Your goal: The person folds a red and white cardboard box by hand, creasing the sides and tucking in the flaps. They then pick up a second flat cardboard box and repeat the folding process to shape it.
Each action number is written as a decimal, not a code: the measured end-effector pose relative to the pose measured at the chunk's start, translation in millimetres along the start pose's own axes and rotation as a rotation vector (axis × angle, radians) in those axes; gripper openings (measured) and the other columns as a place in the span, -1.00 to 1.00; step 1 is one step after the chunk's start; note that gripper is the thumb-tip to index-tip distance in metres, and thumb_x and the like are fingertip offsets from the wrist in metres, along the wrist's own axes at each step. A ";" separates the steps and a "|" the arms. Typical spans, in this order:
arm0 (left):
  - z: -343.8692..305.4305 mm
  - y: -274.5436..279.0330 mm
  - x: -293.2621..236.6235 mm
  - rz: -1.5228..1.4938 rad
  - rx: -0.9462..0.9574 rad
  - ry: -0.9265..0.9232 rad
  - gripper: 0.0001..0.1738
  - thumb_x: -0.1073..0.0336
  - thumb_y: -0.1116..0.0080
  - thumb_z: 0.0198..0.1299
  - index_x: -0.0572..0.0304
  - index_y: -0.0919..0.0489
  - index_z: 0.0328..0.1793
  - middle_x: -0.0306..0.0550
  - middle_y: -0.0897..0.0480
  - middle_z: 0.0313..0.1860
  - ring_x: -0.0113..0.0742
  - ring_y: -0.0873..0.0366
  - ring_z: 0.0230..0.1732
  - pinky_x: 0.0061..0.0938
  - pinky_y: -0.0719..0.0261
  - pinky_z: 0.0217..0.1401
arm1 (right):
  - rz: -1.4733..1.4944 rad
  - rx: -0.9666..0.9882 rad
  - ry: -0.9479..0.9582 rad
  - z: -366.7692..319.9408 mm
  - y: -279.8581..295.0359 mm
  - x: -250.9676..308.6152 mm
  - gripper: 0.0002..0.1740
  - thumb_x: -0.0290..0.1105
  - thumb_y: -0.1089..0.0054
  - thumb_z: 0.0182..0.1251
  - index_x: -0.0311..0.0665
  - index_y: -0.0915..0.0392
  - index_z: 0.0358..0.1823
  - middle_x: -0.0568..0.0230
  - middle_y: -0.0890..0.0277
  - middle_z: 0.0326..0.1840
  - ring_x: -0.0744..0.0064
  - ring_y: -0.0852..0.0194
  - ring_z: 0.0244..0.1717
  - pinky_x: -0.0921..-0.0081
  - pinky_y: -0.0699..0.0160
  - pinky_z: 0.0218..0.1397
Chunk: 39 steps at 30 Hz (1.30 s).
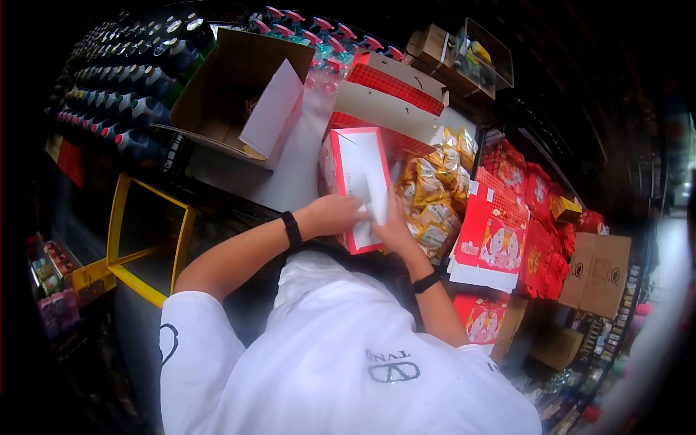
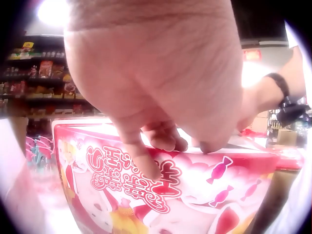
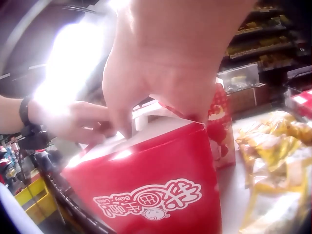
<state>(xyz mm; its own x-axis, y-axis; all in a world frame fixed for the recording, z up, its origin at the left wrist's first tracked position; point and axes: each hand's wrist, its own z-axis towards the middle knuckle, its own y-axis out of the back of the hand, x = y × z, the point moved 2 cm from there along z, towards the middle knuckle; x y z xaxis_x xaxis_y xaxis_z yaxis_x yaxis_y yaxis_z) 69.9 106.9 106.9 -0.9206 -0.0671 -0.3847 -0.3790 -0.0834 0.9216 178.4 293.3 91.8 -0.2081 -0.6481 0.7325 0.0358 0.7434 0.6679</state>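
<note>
A red and white gift box (image 1: 365,163), its outside printed with candies and characters, stands in front of the person's body. My left hand (image 1: 337,215) is at its top; in the left wrist view the fingers (image 2: 146,163) bend over the printed rim and grip it. The right hand (image 1: 394,228) holds the opposite side, its thumb by the white flaps and its other fingers partly hidden behind the red wall (image 3: 161,170) in the right wrist view. Yellow snack packets (image 1: 431,192) lie to the right of the box.
An open brown carton (image 1: 217,109) stands at the left, with a red-checked carton (image 1: 384,101) behind the box. Spray bottles (image 1: 322,36) and dark bottles (image 1: 145,109) line the back. Flat red printed packaging (image 1: 493,232) lies right. A yellow frame (image 1: 116,225) stands at left.
</note>
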 end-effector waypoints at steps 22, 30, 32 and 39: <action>-3.7 -6.1 -2.1 0.056 -0.029 0.062 -0.67 0.14 -0.31 0.30 0.02 -0.64 0.14 -0.08 -0.60 -0.09 -0.11 -0.65 -0.04 -0.26 -0.64 -0.03 | 0.051 0.061 0.037 -2.4 6.6 -8.4 0.22 -0.39 -0.39 0.18 -0.34 0.21 0.79 -0.31 -0.02 0.67 -0.23 0.02 0.70 0.10 0.02 0.75; -6.5 -11.6 -1.6 0.057 -0.108 0.036 -0.69 0.13 -0.34 0.27 0.02 -0.63 0.07 -0.10 -0.59 -0.08 -0.12 -0.64 -0.02 -0.28 -0.64 -0.05 | 0.172 0.013 -0.023 -6.8 -2.8 3.5 0.22 -0.45 -0.45 0.21 -0.30 0.21 0.79 -0.24 -0.08 0.66 -0.14 -0.07 0.68 0.12 -0.08 0.72; -7.2 -12.7 -1.9 0.065 -0.125 0.025 -0.68 0.13 -0.35 0.27 0.02 -0.63 0.08 -0.10 -0.59 -0.08 -0.13 -0.63 -0.02 -0.29 -0.64 -0.05 | 0.273 0.015 -0.067 -6.4 -4.5 -2.6 0.24 -0.48 -0.48 0.20 -0.29 0.21 0.79 -0.23 -0.06 0.68 -0.10 -0.09 0.68 0.13 -0.12 0.71; -7.5 0.9 -4.6 0.030 -0.076 0.040 -0.68 0.16 -0.32 0.30 0.00 -0.61 0.13 -0.05 -0.59 -0.07 -0.09 -0.65 -0.03 -0.27 -0.65 -0.02 | 0.604 0.110 -0.274 -7.2 -3.3 -17.2 0.01 -0.41 -0.52 0.27 -0.35 -0.10 0.67 0.00 -0.36 0.52 0.20 -0.39 0.49 0.27 -0.42 0.53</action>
<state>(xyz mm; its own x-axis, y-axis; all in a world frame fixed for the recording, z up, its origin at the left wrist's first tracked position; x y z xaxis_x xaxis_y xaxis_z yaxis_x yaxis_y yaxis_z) 74.5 99.6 109.1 -0.9264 -0.1103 -0.3601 -0.3417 -0.1559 0.9268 188.9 300.8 77.9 -0.4243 -0.0587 0.9036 0.1270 0.9842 0.1236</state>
